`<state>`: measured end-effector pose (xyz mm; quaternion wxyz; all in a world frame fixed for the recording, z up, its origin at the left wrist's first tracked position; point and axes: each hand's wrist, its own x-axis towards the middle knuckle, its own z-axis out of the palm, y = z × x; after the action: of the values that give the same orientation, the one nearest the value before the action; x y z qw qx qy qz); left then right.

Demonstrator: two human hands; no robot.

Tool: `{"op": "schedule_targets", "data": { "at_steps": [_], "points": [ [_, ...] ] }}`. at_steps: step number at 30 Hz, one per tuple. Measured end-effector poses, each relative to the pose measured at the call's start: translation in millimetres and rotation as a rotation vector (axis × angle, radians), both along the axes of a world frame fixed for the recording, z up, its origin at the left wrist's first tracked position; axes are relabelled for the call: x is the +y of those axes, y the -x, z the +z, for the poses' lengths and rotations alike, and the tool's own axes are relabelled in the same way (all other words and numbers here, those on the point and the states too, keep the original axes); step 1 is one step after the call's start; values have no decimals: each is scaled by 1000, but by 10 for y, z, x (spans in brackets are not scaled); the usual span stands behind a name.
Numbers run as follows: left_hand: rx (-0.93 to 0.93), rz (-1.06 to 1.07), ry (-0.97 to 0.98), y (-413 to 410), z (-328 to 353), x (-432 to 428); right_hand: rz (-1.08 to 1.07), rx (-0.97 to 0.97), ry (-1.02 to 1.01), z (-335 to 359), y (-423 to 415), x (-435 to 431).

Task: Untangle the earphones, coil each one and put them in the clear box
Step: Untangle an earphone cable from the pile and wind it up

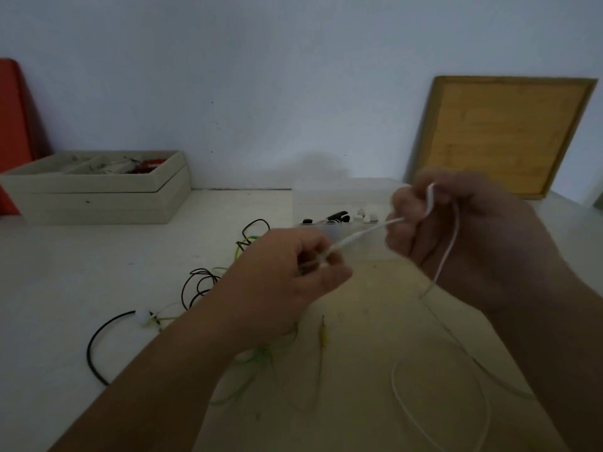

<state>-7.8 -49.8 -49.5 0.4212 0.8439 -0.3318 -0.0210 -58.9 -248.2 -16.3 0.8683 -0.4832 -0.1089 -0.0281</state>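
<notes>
A white earphone cable [362, 232] stretches taut between both hands above the table. My left hand [293, 272] pinches one end of it with curled fingers. My right hand [456, 230] grips the cable higher up, and the rest hangs down into a loose loop [396, 386] on the table. The clear box [332, 197] stands behind the hands, with black and white earphones inside. A black cable [91, 347] and a green-yellow cable [257, 357] lie tangled on the table under my left arm.
A beige compartment tray [98, 190] with small items sits at the back left beside a red object [13, 132]. A wooden board [502, 135] leans on the wall at the back right. The white table [81, 262] runs to the wall.
</notes>
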Motion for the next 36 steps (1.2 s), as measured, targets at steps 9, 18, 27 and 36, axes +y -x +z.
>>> {"op": "schedule_targets", "data": {
  "at_steps": [9,18,27,36],
  "points": [
    [-161,234,-490,-216,-95,222,-212,38,-194,106,77,-550],
    [-78,225,-114,-211,55,233,-325,413,1479,-69,63,-335],
    [19,294,61,-176,85,208,-225,401,2053,-146,28,-167],
    [51,209,-43,-135,137,214,-296,-39,1918,-562,-204,255]
  ]
}}
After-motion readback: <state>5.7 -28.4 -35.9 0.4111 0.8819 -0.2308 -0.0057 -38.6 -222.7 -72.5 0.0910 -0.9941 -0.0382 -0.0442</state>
